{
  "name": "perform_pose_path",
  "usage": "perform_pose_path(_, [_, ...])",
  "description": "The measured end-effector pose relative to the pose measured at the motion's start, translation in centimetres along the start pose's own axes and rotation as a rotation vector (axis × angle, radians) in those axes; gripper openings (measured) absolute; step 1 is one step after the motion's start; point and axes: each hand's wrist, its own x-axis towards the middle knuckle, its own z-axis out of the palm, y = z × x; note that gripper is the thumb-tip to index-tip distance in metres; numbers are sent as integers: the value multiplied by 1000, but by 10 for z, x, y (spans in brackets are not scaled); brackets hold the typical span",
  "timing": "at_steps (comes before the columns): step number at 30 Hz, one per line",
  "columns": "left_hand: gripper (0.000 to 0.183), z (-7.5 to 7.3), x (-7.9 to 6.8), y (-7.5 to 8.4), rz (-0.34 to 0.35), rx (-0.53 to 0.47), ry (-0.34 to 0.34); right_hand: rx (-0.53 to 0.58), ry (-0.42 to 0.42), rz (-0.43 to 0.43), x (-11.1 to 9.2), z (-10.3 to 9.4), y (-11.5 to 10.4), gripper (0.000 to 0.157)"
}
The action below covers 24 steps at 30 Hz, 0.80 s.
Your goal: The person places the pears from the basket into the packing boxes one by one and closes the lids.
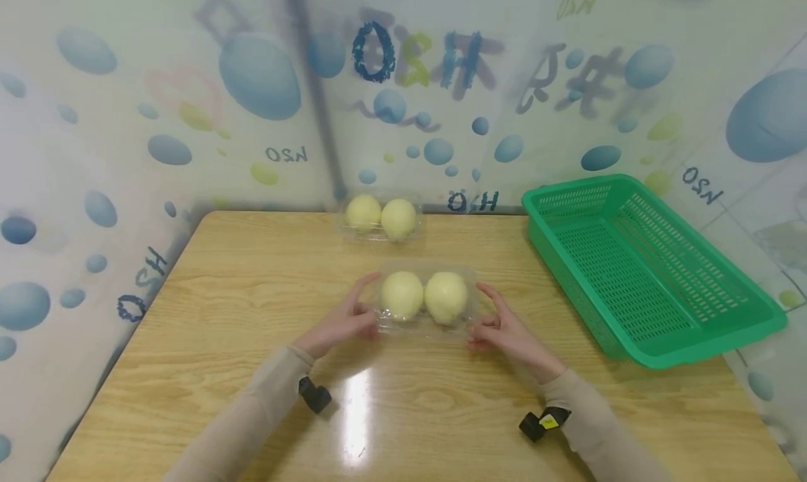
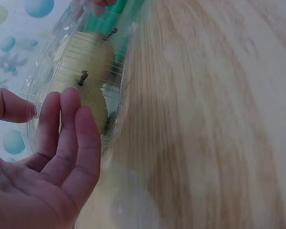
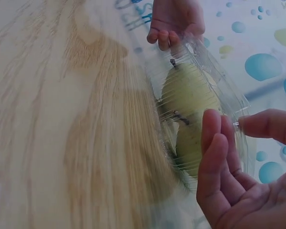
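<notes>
A clear plastic clamshell box (image 1: pixel 424 329) with two pale yellow pears sits near the middle of the table, its lid seemingly closed. My left hand (image 1: pixel 343 322) holds its left end, and my right hand (image 1: pixel 509 333) grips the right end. Seen from the left wrist, the thumb meets the box's edge while the other fingers (image 2: pixel 88 148) bend against its side. The right wrist view gives a similar grasp, with fingertips (image 3: pixel 212 126) at the box wall. Dark stems show on the pears (image 3: pixel 188 90) through the ribbed plastic.
Farther back, near the wall, stands a second clear box with two pears (image 1: pixel 398 219). A green slotted basket (image 1: pixel 570 307) lies at the right side of the wooden table (image 1: pixel 265 258). The patterned wall (image 1: pixel 252 181) borders the table's back and sides.
</notes>
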Motion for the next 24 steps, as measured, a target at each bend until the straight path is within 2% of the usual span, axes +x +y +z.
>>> perform_pose_path(12, [73,-29,-1,-5,14,38,93,104,49,-13,26,25,-4,78])
perform_pose_path(24, [72,-52,-6,-8,39,69,169,133,29,-16,50,43,-9,73])
